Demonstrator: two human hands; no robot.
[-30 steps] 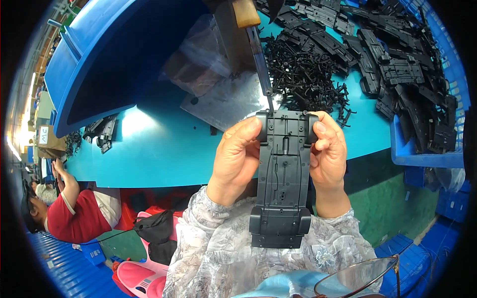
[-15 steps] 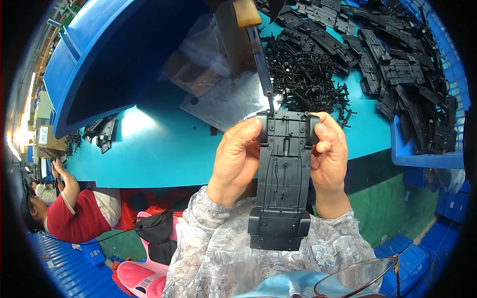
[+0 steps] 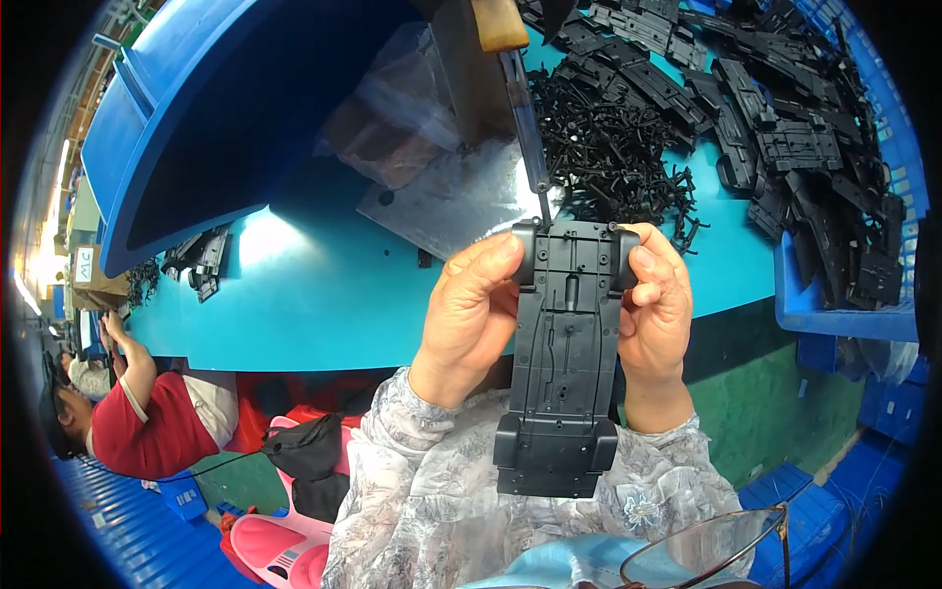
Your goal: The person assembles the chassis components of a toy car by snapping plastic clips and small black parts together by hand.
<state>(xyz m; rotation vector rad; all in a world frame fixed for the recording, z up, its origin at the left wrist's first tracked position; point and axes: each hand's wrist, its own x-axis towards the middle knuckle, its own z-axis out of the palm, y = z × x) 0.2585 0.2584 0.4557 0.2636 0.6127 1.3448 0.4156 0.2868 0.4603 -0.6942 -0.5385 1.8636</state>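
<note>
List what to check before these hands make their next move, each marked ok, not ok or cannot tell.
1. Left hand gripping the black plate: ok, at its far left corner.
2. Right hand gripping too: ok, at the far right corner.
3. Whole plate over the teal table: not ok, its near end is over the person's patterned top.
4. Tip of the yellow-handled tool seated in the plate: cannot tell, it ends by the far left corner.
5. Pile of small black parts off the plate: ok, it lies beyond it.

Both hands (image 3: 463, 319) (image 3: 657, 329) upright, fingers (image 3: 648, 293) curled
</note>
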